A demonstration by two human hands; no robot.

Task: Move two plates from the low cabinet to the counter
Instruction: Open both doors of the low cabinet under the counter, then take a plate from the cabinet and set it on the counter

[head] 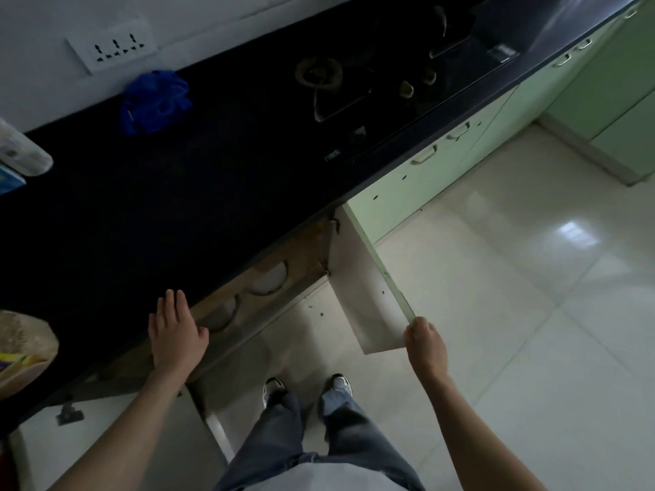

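Two white plates with dark rims lie inside the open low cabinet under the counter: one plate (271, 279) further right, the other plate (225, 311) nearer my left hand. My left hand (175, 329) rests flat, fingers apart, on the front edge of the black counter (141, 214), holding nothing. My right hand (423, 343) grips the outer corner of the swung-open cabinet door (368, 292). Much of each plate is hidden under the counter's edge.
A black gas hob (358, 79) sits in the counter to the right, a blue cloth (154, 101) near the wall. Packets and a bag (24, 349) lie at the left. A second open door (124, 444) stands at lower left. My feet (308, 388) stand on pale tiles.
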